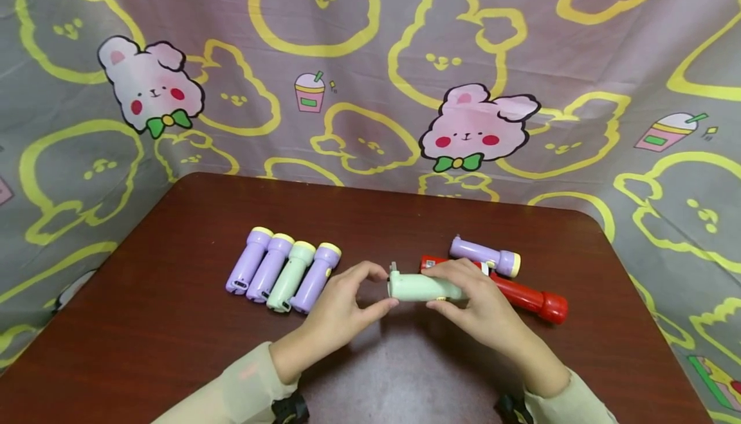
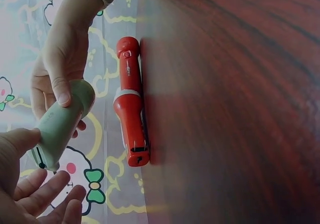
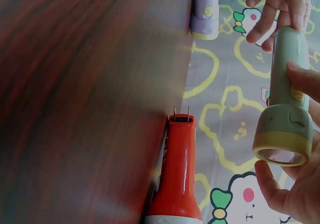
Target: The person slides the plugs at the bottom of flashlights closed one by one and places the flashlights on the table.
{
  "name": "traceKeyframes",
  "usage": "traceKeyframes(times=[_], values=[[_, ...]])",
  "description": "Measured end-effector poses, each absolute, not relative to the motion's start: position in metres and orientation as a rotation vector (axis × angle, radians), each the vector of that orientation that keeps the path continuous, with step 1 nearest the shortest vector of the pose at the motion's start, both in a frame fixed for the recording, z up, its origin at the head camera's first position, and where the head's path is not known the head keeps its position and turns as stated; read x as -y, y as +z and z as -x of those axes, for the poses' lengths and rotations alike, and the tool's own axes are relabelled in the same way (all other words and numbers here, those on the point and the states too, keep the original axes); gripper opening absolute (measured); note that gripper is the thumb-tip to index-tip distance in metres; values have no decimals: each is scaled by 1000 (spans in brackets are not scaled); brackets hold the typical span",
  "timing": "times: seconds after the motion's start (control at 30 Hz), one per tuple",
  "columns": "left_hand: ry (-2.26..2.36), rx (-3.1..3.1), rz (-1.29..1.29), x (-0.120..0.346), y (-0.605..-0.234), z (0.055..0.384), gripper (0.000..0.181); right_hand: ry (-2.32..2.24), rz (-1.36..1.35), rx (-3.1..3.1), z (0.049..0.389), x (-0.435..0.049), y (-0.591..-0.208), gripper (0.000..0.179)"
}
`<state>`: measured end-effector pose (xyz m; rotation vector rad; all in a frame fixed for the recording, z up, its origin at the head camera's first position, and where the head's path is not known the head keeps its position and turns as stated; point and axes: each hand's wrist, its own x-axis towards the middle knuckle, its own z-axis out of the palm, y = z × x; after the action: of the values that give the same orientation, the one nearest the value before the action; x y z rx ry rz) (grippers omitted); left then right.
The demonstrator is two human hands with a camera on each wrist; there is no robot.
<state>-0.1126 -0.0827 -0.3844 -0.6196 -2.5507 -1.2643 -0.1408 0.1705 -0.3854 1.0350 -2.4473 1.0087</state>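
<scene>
Backdrop, head view: printed curtain (image 1: 359,76) behind a dark brown surface (image 1: 312,208).
Left row: three purple flashlights (image 1: 251,260), one green flashlight (image 1: 292,276).
Right side: one purple flashlight (image 1: 477,251); red flashlight (image 1: 523,294), at least one, partly hidden by the right hand (image 1: 486,308).
Held pale-green flashlight (image 1: 415,287): between both hands, long axis left to right, plug end left.
Grip, left wrist view: right hand grasping it; left hand (image 2: 20,159) unclenched, thumb touching the tail.
Right wrist view: yellow-rimmed lens (image 3: 281,154) facing downward in frame; two red-flashlight prongs (image 3: 188,115) near.
</scene>
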Motion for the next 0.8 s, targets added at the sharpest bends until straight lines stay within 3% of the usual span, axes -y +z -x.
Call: traceKeyframes(times=[0.8], values=[[-1446,2337,577,74,-382,116,30,1054,-938,2419,141,-166,-381,51]])
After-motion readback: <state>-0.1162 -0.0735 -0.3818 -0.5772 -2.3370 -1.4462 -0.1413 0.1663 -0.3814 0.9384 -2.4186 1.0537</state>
